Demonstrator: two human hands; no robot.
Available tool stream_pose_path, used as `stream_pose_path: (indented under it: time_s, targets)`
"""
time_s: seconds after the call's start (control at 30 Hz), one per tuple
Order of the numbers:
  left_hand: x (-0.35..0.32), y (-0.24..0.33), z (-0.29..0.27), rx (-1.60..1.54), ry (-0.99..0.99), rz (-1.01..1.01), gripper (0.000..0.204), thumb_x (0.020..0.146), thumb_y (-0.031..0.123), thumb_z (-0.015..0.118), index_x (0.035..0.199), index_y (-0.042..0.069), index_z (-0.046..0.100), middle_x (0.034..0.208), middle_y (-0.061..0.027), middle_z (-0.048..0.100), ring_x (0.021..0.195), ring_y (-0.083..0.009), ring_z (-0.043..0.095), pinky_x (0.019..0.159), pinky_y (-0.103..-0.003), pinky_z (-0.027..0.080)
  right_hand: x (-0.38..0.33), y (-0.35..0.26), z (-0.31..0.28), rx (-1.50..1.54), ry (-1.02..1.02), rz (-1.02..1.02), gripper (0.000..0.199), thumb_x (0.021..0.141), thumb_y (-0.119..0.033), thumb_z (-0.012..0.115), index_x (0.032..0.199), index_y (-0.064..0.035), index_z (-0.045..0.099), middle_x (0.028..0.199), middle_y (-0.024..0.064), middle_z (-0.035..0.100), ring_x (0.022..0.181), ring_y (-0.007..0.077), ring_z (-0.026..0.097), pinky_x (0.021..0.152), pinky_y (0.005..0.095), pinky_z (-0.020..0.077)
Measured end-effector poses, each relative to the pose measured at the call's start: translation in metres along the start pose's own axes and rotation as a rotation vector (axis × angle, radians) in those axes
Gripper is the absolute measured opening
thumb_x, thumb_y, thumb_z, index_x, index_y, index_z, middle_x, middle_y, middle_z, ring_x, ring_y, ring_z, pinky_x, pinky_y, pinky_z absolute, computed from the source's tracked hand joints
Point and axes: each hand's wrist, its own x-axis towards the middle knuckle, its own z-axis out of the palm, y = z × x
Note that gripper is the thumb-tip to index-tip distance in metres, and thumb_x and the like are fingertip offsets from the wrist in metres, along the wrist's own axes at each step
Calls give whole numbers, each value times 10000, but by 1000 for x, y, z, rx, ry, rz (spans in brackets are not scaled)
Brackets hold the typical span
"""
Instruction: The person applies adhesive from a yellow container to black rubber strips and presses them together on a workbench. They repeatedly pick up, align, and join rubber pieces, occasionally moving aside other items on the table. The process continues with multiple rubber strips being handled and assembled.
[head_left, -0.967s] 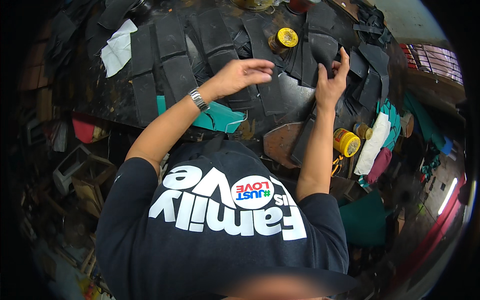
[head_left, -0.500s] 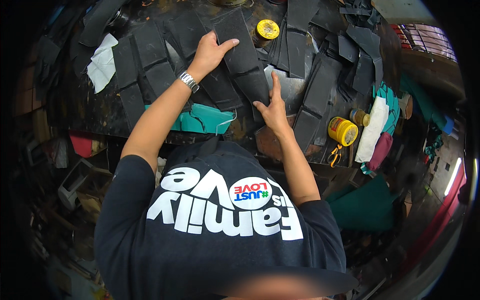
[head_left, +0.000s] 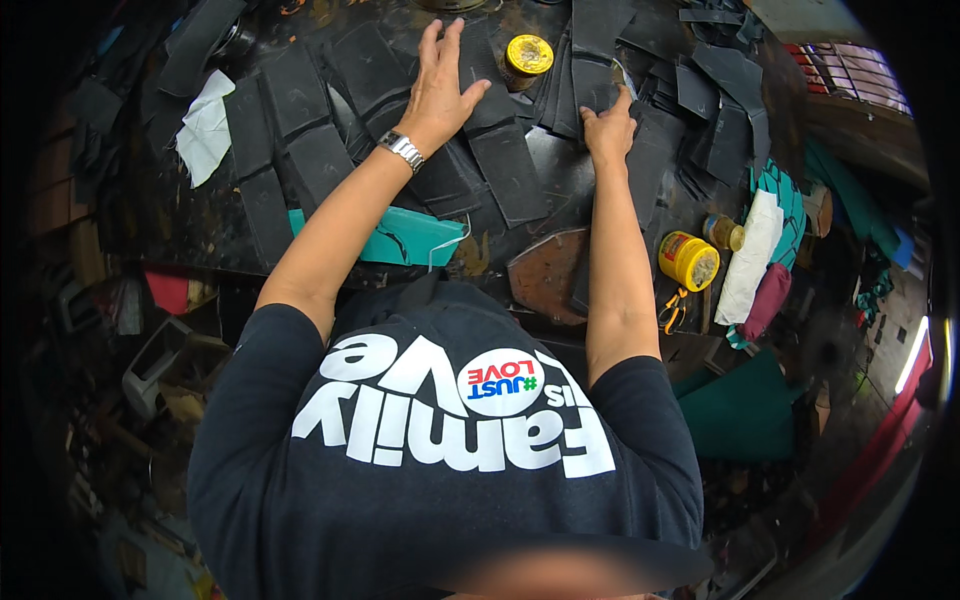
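Note:
My left hand (head_left: 440, 98), with a metal watch (head_left: 402, 151) at its wrist, lies with fingers stretched and spread over a black flat panel (head_left: 506, 172), one of several creased panels in a row on the table. My right hand (head_left: 610, 132) reaches to the lower end of another black panel (head_left: 596, 82), thumb and forefinger apart at its edge. Whether the panel is gripped is hard to see; it looks only touched. A thin pale strip shows by the right fingertips. Between the hands stands a yellow-lidded jar (head_left: 528, 56).
Green sheet material (head_left: 412, 238) lies at the table's near edge. To the right are an open yellow jar (head_left: 690, 262), a smaller jar (head_left: 724, 232), orange-handled scissors (head_left: 674, 312), a white roll (head_left: 752, 256) and stacked black pieces (head_left: 722, 130). A white cloth (head_left: 207, 128) lies at left.
Both hands have let go of the black panel they were holding, and it now lies flat in the row. My left hand moved slightly right and away; my right hand moved up and right to another panel.

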Motion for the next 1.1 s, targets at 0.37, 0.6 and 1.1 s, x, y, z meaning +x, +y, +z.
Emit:
stream_pose_path:
  time_s: [0.37, 0.6, 1.1]
  targets:
    - [-18, 27, -17, -124, 40, 117, 551, 842, 148, 767, 1354, 90, 572, 1431, -163, 468, 1308, -309, 501, 1083, -402, 432, 11, 3, 0, 121, 34, 9, 823, 741, -89, 799, 1465, -132, 411, 1143, 162, 640, 1077, 372, 607, 939, 471, 482]
    - [-28, 57, -5, -960, -473, -377, 423, 955, 216, 695, 1307, 5, 592, 1178, -85, 668, 1050, -132, 651, 954, -297, 529, -45, -43, -69, 209, 265, -652, 694, 791, 59, 682, 1433, -115, 486, 1053, 143, 624, 930, 300, 632, 842, 403, 526]
    - [6, -10, -18, -208, -87, -239, 648, 789, 142, 814, 1337, -14, 505, 1065, -271, 699, 965, -346, 712, 835, -385, 562, -142, -22, -5, 188, -262, -261, 936, 833, -115, 774, 1583, -145, 214, 856, 76, 578, 738, 186, 598, 714, 330, 503]
